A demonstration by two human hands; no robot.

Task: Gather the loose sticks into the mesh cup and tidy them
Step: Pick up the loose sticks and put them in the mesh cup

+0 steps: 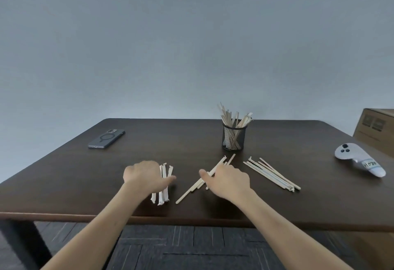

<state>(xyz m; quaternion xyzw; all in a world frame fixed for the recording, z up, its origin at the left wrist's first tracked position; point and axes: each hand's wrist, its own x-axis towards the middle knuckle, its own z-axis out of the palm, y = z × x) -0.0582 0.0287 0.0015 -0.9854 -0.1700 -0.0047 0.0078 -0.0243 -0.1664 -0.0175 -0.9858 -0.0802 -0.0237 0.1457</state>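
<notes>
A black mesh cup point(234, 137) stands upright at the back of the dark table, holding several wooden sticks and paper-wrapped ones. My left hand point(145, 176) lies palm down over a short bundle of white wrapped sticks point(163, 195), fingers curled around them. My right hand point(229, 181) rests on a loose group of wooden sticks point(191, 188) that slant toward the cup; its fingers are spread on top, thumb beside them. A third pile of sticks point(271, 172) lies untouched on the table to the right of that hand.
A dark phone point(106, 138) lies face down at the back left. A white handheld controller point(358, 161) sits at the right, with a cardboard box point(375, 131) behind it. The table's front edge point(191, 219) runs just below my wrists.
</notes>
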